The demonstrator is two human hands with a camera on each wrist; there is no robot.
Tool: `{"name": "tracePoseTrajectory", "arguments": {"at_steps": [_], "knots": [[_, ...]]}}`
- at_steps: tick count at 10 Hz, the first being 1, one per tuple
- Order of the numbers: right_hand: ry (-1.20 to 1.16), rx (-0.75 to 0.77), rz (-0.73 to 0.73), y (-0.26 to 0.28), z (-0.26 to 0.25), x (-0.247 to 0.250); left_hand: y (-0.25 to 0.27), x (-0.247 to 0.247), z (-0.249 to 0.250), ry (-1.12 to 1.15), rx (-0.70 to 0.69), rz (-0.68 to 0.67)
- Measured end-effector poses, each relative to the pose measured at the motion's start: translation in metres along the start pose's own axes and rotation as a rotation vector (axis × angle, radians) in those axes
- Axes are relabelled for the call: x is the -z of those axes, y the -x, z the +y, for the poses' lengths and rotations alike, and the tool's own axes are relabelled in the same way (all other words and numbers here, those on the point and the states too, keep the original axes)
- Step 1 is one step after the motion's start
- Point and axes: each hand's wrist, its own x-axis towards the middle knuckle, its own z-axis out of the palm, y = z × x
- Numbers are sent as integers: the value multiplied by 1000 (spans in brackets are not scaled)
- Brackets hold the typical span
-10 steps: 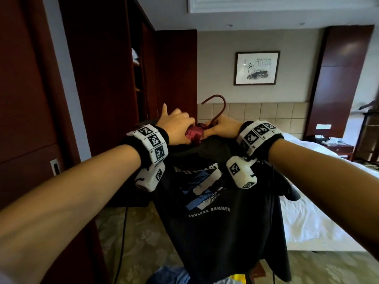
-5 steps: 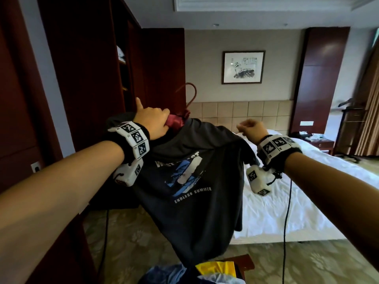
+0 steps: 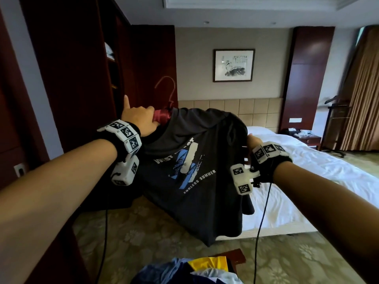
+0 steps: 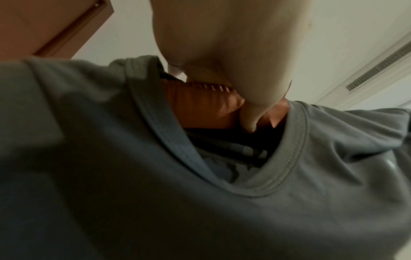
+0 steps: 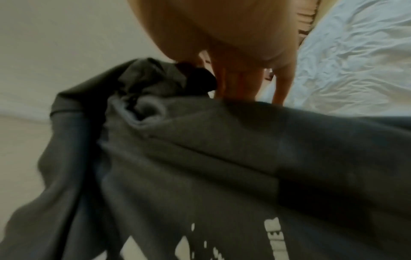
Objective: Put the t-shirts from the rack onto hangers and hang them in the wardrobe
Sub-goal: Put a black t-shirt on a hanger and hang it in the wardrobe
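Head view, largest to smallest. We see the wardrobe (image 3: 67, 64) filling the left of the scene, its open shelf bay at far left, and a white bed (image 3: 307, 167) at right. Between them, held up at mid-height, hangs the dark grey t-shirt (image 3: 190, 181), printed front toward us, already draped over a red padded hanger (image 3: 161, 116). The hanger's long axis runs left to right, tipped slightly down to the right; its wire hook (image 3: 166, 87) stands above the collar, blurred against the dark wardrobe door.

The left hand (image 3: 139, 119) grips the hanger's padded bar where it emerges from the neck opening; in the left wrist view the fingers (image 4: 222, 52) curl over the bar just inside the ribbed collar (image 4: 286, 158). The right hand (image 3: 253, 141) pinches the cloth at the shirt's right shoulder, beside the sleeve; the right wrist view shows its fingers (image 5: 235, 84) closed on bunched fabric.

The governing relation, as we judge it: the garment lies to the right of and below the left grip, while the wardrobe lies left and farther off, so the left hand is the nearer one and carries the hook. We judge the shoulder is being seated on the hanger, after which the hook must travel left to a rail not visible here.

At near bottom, further garments (image 3: 194, 271) lie heaped.
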Motion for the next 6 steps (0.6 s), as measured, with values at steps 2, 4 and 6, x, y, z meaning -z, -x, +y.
{"name": "tracePoseTrajectory", "arguments": {"at_steps": [2,4,6], "knots": [[10,50,204,38,-30,12,-1,-6,3,57,26,-85],[45,73,272,37,-30,37,0,-22,1,133,37,-147],[19,24,351,29,-18,53,3,-23,4,176,0,-130]]}}
